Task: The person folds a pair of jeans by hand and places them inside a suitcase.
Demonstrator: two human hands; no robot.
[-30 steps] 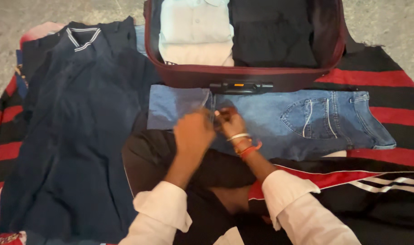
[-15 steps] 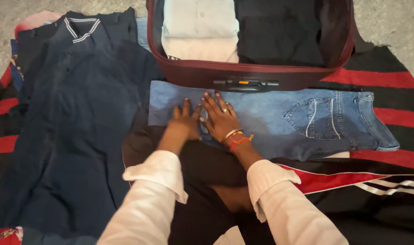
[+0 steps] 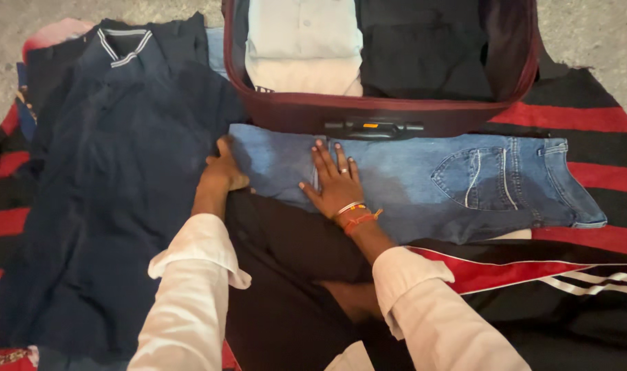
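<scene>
Hands come first: the right hand (image 3: pixel 336 180) lies flat, palm down, on the folded blue jeans (image 3: pixel 423 182), its fingers spread and pointing toward the suitcase, a ring on one finger and bracelets in silver, orange and red at the wrist. It grips nothing; it presses the denim. The left hand (image 3: pixel 224 168) sits at the left end of the jeans, fingers curled over that edge of the cloth, though how firmly they pinch it cannot be told from this view. The two hands are apart, with a stretch of denim between them. Both arms wear white sleeves with turned-back cuffs.

The jeans lie lengthwise just in front of the open maroon suitcase (image 3: pixel 306 110), their back pocket and waistband toward the right. Inside the suitcase a folded pale shirt (image 3: pixel 301 31) rests on a cream garment at the left, and folded black clothing (image 3: pixel 423 51) fills the right half. A black handle (image 3: pixel 374 128) runs along the near wall of the case.

To the left a dark navy shirt (image 3: pixel 114 178) with a white-striped collar is spread out flat. Everything rests on a red-and-black striped blanket (image 3: pixel 588 117), which covers a grey, rough floor (image 3: pixel 588 31) seen at the upper corners.
</scene>
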